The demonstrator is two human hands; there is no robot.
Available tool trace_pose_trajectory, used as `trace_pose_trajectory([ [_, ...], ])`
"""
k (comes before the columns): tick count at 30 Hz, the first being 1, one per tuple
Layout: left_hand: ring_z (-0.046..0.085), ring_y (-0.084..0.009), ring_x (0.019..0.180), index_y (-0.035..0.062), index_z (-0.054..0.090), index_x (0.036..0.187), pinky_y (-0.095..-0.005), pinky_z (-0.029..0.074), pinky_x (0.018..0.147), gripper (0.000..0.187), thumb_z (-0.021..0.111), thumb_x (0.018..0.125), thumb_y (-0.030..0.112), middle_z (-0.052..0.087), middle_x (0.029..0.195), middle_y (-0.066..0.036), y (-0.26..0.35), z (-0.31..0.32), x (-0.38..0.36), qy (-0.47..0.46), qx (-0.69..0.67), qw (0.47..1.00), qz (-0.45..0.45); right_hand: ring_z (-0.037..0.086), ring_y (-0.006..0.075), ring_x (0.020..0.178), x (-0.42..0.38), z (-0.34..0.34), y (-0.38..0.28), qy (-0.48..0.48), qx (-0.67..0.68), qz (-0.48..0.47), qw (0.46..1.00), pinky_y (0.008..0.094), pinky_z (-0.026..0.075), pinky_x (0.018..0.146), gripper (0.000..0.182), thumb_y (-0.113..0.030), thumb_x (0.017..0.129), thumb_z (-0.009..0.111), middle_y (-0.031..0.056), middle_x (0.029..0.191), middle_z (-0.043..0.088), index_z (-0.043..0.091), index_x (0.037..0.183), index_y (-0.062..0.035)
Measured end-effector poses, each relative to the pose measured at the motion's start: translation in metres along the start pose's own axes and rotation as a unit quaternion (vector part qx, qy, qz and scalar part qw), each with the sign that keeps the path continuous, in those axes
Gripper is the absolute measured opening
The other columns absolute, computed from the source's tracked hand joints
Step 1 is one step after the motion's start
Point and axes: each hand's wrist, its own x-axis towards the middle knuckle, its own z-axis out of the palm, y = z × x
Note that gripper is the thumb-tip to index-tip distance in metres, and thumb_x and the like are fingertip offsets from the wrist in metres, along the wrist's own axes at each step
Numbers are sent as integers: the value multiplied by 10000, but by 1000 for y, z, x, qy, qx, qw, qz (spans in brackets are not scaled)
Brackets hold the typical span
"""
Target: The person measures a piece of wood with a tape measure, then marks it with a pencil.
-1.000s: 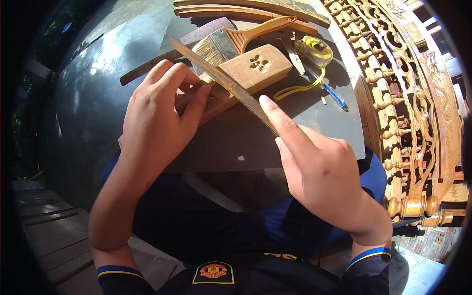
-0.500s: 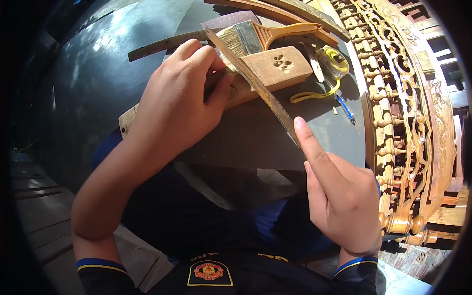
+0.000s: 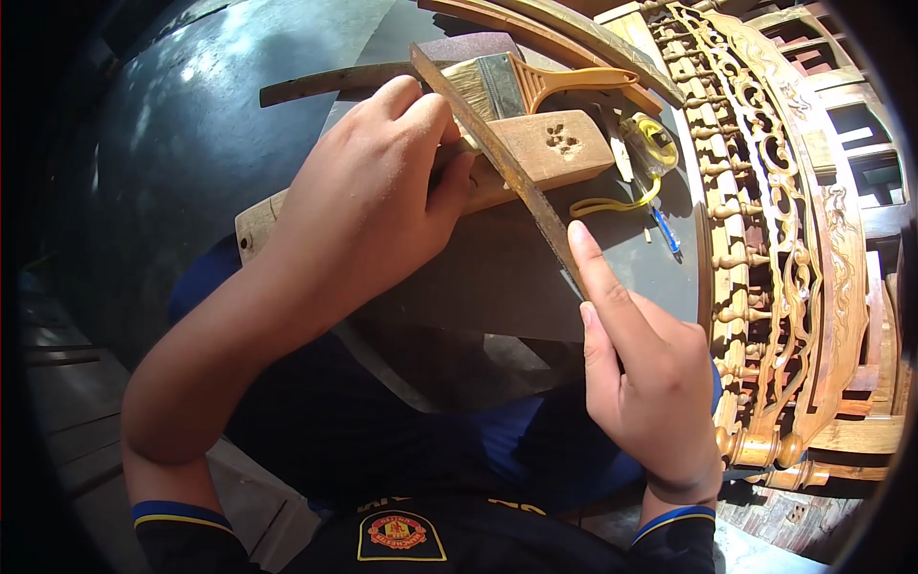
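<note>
My right hand [image 3: 645, 373] grips the near end of a long, rusty-brown file [image 3: 521, 182], its index finger stretched along the tool. The file slants up and left across a wooden block [image 3: 564, 148] with several small holes in its end. My left hand [image 3: 382, 182] rests on the block's middle, fingers pinched beside the file. Something small and pale shows at its fingertips, mostly hidden. Just beyond the file lies a wide paintbrush [image 3: 502, 86] with an orange handle.
A yellow tape measure [image 3: 653, 143] with a strap and a blue pen-like tool [image 3: 666, 230] lie right of the block on the dark tabletop [image 3: 459, 287]. Wooden strips [image 3: 564, 43] lie at the back. Carved wooden furniture [image 3: 794, 239] stands along the right.
The file has slid forward, away from me, across the block. My left hand keeps its pinch on the block. The whole view has shifted slightly.
</note>
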Motion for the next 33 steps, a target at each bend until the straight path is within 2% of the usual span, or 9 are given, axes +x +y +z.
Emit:
trace_pose_trajectory([
  [4, 656, -347, 860, -6, 639, 960, -440, 533, 771, 158, 765, 927, 83, 617, 952, -136, 0, 0, -1, -2, 20, 1000, 6, 615, 354, 614, 6, -9, -12, -39, 10, 54, 998, 439, 500, 619, 566, 54, 967, 645, 175, 757, 634, 627, 1524, -48],
  [9, 627, -368, 962, -5, 600, 1023, -465, 523, 841, 162, 720, 946, 72, 594, 1035, -153, 5, 1, -5, 24, 94, 994, 49, 592, 360, 600, 11, 0, -11, -28, 0, 44, 999, 450, 487, 611, 579, 53, 961, 647, 172, 738, 608, 625, 1528, -59],
  [13, 616, -391, 965, -16, 581, 1042, -487, 520, 835, 145, 682, 965, 54, 565, 1054, -177, 3, 2, -4, -2, 58, 998, 38, 583, 348, 591, 9, -1, -10, -38, -22, 46, 998, 443, 486, 603, 591, 62, 953, 647, 161, 729, 599, 629, 1529, -68],
  [17, 615, -406, 952, -22, 570, 1024, -499, 518, 820, 137, 678, 964, 38, 550, 1040, -187, 4, 3, -4, -10, 8, 1000, 20, 517, 250, 501, -17, -15, -9, -30, -24, 25, 999, 403, 482, 513, 815, 43, 816, 686, 53, 686, 439, 542, 1610, -72],
  [20, 617, -408, 940, -21, 567, 1012, -499, 519, 806, 137, 683, 960, 28, 549, 1035, -187, 1, 3, -3, -2, 1, 999, 34, 521, 266, 505, -6, -5, -6, -23, -30, 4, 999, 413, 479, 514, 798, 42, 825, 675, 64, 692, 449, 546, 1605, -71],
  [21, 619, -408, 936, -20, 566, 1008, -498, 520, 802, 137, 685, 959, 25, 549, 1032, -187, 2, 4, -2, 1, -2, 999, 46, 564, 335, 590, 6, -1, -14, -28, -18, 56, 998, 434, 468, 592, 612, 72, 947, 647, 149, 714, 568, 622, 1539, -82],
  [24, 615, -408, 929, -22, 578, 1012, -494, 519, 806, 131, 689, 957, 21, 553, 1024, -183, 2, 3, -3, -14, 8, 1000, 24, 573, 329, 586, 10, 11, -4, -15, -5, 32, 999, 434, 465, 587, 627, 75, 933, 659, 152, 713, 581, 627, 1538, -89],
  [30, 628, -406, 898, -20, 577, 987, -484, 524, 789, 129, 691, 954, 29, 565, 1014, -174, -1, 3, -3, 4, 9, 999, 32, 570, 314, 550, -4, -24, -17, -40, -38, 66, 996, 430, 456, 568, 634, 94, 894, 672, 161, 694, 598, 662, 1503, -84],
  [33, 620, -408, 909, -25, 578, 990, -487, 520, 799, 130, 690, 956, 32, 562, 1015, -178, 0, 3, -2, -18, 5, 999, 26, 553, 335, 545, 17, 11, -6, 1, -5, 34, 999, 447, 440, 563, 643, 88, 904, 662, 163, 668, 565, 656, 1514, -115],
])
